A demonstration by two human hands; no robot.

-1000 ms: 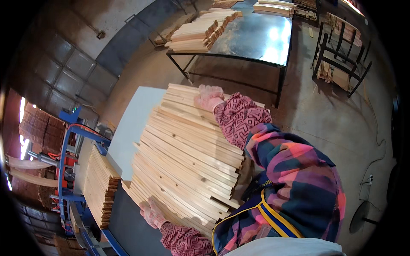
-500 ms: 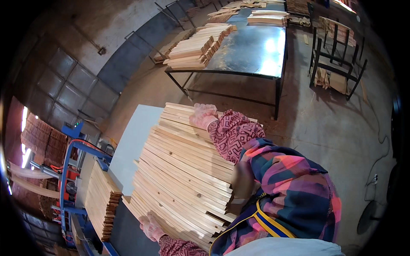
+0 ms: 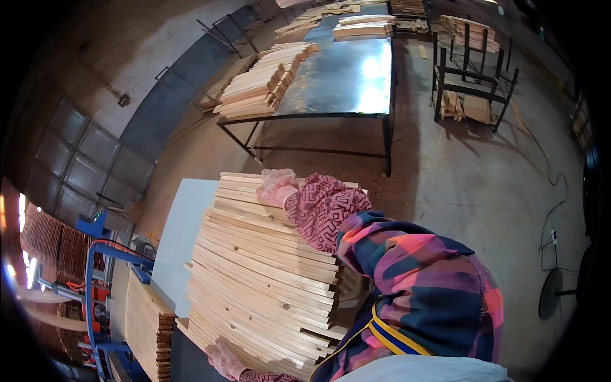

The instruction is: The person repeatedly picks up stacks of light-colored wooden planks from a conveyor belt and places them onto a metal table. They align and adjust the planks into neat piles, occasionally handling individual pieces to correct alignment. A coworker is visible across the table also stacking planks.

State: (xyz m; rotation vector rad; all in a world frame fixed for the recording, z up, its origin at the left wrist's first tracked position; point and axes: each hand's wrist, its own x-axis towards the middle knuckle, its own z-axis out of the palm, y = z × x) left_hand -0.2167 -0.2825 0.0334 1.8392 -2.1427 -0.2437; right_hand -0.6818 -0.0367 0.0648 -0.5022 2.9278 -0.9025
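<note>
Grip well apart: R hand [image 3: 277,187] bent over far edge of wood slats [image 3: 261,264], L hand [image 3: 224,360] at near edge; can't tell if either pinches. Prob. braced both sides to keep 'em tight. Slats pale, knotty, ends uneven, side by side on light-topped bench [image 3: 181,223]. Stacked boards [image 3: 143,321] to L, metal table [image 3: 344,76] beyond.

Cool white glare burns out part of the shiny grey metal-topped table [image 3: 318,89], while the pale, knotty wooden slats [image 3: 254,274] are evenly lit and fairly sharp. Narrow white streaks of light [image 3: 30,272] flare at far left, possibly daylight. Shadow dulls the brownish concrete floor [image 3: 305,137] beneath the table. Fisheye distortion bends edges toward a black rim.
</note>
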